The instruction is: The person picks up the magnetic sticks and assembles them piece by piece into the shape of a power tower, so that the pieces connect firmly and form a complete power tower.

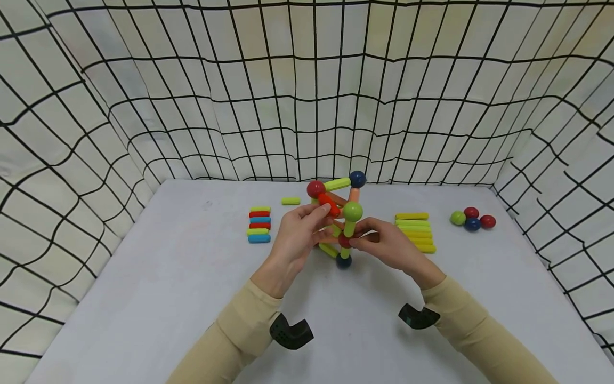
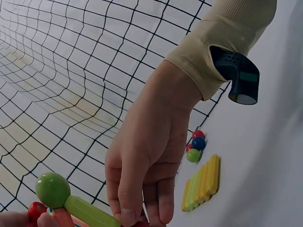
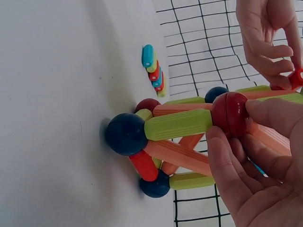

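Note:
A tower of magnetic balls and ribbed rods stands on the white table, with a dark blue ball (image 3: pixel 127 134) at its foot. My left hand (image 1: pixel 296 234) pinches a short red rod (image 1: pixel 328 204) between thumb and fingers near the top. That rod lies between the upper red ball (image 1: pixel 315 189) and the green ball (image 1: pixel 353 211). Lower down, my right hand (image 1: pixel 390 244) grips the middle red ball (image 3: pixel 229 113) with thumb and fingertips. A light green rod (image 3: pixel 177 124) joins this ball to the blue one, and orange rods (image 3: pixel 182 155) run slantwise.
Short red, blue and green rods (image 1: pixel 259 225) lie in a row at left, one green rod (image 1: pixel 290 201) behind them. Longer yellow and green rods (image 1: pixel 415 232) lie at right, beside several loose balls (image 1: pixel 472 224). Black netting (image 1: pixel 336 96) hangs behind and at both sides.

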Tool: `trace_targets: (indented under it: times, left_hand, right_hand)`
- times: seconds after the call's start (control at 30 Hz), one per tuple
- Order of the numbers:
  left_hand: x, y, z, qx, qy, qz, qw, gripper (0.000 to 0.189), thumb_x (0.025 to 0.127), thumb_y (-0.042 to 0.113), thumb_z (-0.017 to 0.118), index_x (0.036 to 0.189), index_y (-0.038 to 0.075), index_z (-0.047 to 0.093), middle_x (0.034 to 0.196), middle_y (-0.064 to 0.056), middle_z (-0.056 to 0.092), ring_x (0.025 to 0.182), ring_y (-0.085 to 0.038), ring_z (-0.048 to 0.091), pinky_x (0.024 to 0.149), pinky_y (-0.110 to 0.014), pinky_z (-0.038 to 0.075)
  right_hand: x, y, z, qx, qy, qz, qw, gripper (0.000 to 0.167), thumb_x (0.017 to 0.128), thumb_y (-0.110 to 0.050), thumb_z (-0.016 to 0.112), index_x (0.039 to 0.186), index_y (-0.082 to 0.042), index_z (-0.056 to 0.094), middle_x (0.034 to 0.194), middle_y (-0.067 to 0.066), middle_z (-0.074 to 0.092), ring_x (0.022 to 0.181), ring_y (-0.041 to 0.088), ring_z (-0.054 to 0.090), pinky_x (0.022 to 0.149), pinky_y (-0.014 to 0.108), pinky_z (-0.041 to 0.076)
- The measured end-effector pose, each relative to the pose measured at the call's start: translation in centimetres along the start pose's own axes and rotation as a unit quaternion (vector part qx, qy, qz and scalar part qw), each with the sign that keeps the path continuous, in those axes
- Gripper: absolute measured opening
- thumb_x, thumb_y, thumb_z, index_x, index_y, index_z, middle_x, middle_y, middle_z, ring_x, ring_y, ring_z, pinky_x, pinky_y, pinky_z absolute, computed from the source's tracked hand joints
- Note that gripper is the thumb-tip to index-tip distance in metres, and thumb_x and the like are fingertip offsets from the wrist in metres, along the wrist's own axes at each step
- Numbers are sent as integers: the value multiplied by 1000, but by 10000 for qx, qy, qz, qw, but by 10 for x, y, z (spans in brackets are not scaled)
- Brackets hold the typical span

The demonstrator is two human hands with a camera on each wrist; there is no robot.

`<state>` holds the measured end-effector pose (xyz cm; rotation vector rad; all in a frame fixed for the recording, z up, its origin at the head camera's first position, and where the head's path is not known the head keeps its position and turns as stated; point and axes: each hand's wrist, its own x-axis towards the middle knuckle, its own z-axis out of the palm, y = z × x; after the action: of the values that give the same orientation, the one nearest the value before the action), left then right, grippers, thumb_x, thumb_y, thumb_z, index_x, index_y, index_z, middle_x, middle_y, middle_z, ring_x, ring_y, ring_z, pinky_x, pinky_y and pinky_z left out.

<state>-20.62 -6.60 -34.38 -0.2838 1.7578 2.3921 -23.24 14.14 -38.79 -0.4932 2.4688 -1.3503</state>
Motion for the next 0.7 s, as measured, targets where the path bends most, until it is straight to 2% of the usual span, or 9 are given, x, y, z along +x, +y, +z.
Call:
trace_targets:
  times: [0.27, 0.47, 0.7]
  left_hand:
    - [1, 0, 2, -44, 204, -18, 9998, 36, 95, 25, 66, 124, 5, 60, 101, -11, 63, 86, -22, 57, 70, -22, 54]
    - [5, 1, 2, -198, 313, 39, 9993, 33, 94, 24, 67, 121, 6, 62, 91, -9, 59, 73, -15, 52, 64, -22, 52]
    - [9, 2, 4, -258, 390, -34, 9989, 33, 94, 26, 67, 121, 8, 59, 80, -5, 52, 65, -13, 49, 60, -19, 51]
  right_hand:
    - [1, -5, 6, -160, 166, 7, 9997, 36, 92, -30, 70, 117, -6, 61, 113, 8, 65, 99, 23, 66, 86, 37, 55]
    - [2, -5, 9, -143, 206, -31, 9997, 39, 91, -31, 71, 118, -6, 60, 115, 7, 64, 100, 23, 66, 86, 37, 55]
    - [2, -7, 13, -273, 316, -38, 9991, 40, 90, -31, 71, 118, -5, 59, 114, 7, 64, 98, 23, 65, 84, 35, 56]
